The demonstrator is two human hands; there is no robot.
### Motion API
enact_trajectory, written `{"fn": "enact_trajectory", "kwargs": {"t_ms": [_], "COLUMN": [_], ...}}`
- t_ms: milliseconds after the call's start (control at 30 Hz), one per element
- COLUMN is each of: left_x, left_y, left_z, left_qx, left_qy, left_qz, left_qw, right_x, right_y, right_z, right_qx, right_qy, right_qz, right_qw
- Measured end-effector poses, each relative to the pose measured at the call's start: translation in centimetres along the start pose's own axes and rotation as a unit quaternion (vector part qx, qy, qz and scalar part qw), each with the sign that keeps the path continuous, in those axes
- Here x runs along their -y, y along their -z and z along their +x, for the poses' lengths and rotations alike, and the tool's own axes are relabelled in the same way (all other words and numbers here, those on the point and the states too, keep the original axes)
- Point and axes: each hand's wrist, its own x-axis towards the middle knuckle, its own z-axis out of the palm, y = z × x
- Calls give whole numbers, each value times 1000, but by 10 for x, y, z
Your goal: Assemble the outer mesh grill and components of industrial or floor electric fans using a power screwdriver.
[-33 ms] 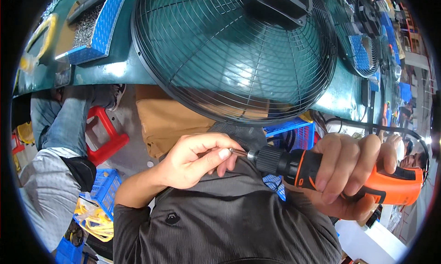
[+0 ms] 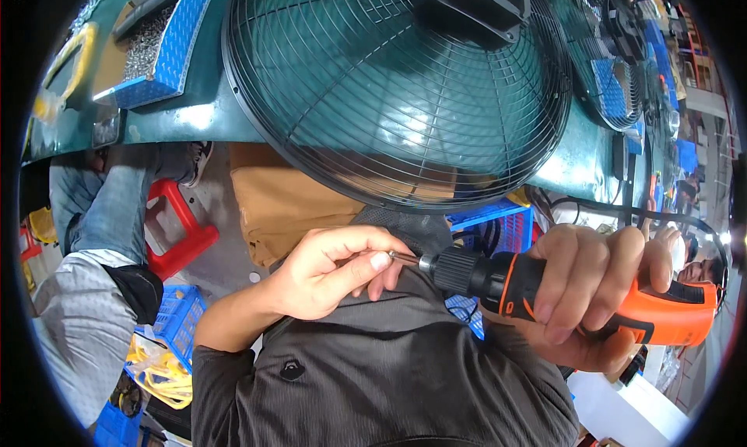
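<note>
My right hand is wrapped round an orange and black cordless screwdriver, which lies level with its chuck pointing left. A thin metal bit sticks out of the chuck. At its tip, the thumb and forefinger of my left hand pinch a small metal piece that looks like a screw, mostly covered by the fingers. Both hands are in front of my dark shirt, below the table edge. Beyond them a black wire fan guard with a dark motor housing rests on the green table.
A blue box of small metal parts stands at the table's left. Another fan guard is at the right. A seated person's leg, a red stool and blue crates are at left. Brown cardboard lies under the table edge.
</note>
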Motion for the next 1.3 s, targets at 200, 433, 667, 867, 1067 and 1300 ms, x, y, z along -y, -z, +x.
{"fn": "enact_trajectory", "kwargs": {"t_ms": [200,433,667,867,1067,1300], "left_x": [6,-1,-4,-4,-4,44], "left_y": [2,5,20,27,36,42], "left_z": [-2,0,10,13,12,-4], "left_qx": [27,-142,-318,-307,-326,-316], "left_qy": [32,-181,-299,-277,-290,-150], "left_qz": [-62,341,629,620,591,72], "left_qw": [997,912,643,667,679,934], "right_x": [-1,-8,-29,-32,-38,-39], "right_y": [3,1,-5,-9,-22,-26], "right_z": [-1,2,-1,-5,-17,-21], "right_qx": [-15,33,91,111,128,138], "right_qy": [-27,-23,62,51,131,160], "right_qz": [11,14,-47,-51,-66,-81], "right_qw": [999,999,993,991,981,974]}}
